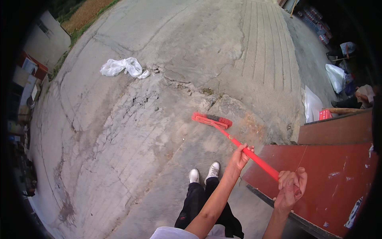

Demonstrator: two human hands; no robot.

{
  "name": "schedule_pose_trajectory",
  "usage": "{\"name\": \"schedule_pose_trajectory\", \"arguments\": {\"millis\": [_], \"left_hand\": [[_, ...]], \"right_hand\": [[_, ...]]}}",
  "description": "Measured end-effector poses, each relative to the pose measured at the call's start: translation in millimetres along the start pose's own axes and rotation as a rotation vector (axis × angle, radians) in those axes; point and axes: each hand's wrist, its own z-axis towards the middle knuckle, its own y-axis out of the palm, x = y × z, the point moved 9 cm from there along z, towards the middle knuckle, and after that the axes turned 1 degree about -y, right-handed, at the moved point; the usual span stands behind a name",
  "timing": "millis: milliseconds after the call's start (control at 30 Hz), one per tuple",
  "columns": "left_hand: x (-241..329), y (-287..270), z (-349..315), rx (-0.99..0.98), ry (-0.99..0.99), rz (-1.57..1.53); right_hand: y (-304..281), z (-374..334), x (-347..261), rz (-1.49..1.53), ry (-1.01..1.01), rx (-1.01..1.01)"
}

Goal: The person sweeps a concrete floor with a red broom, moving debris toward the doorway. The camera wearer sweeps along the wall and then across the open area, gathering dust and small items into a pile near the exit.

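A push broom with a red handle [259,162] slants across in front of me. Its red and dark-bristled head [212,120] is down at the concrete, ahead of my white shoes. Partway along the handle, my left hand [239,157] is closed around it. My right hand [289,187] grips the upper end, fingers curled over it, above a red-brown panel [318,163] on my right.
White plastic bags [124,67] lie on the cracked concrete [119,151] ahead to the left. At right are a white sack [312,104], a red box [325,114] and people sitting in shade. Grooved concrete [262,47] runs away ahead. Buildings line the far left.
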Motion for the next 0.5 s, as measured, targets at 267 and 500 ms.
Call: {"name": "schedule_pose_trajectory", "arguments": {"millis": [267,500], "left_hand": [[-91.6,48.5,-76.8,-0.022,-0.181,0.091],[-121.8,25.0,-9.8,-0.142,-0.310,0.123]], "right_hand": [[-73.7,-14.4,-109.9,0.038,-0.009,0.246],[-24.6,-52.7,-82.2,-0.466,-0.057,0.204]]}}
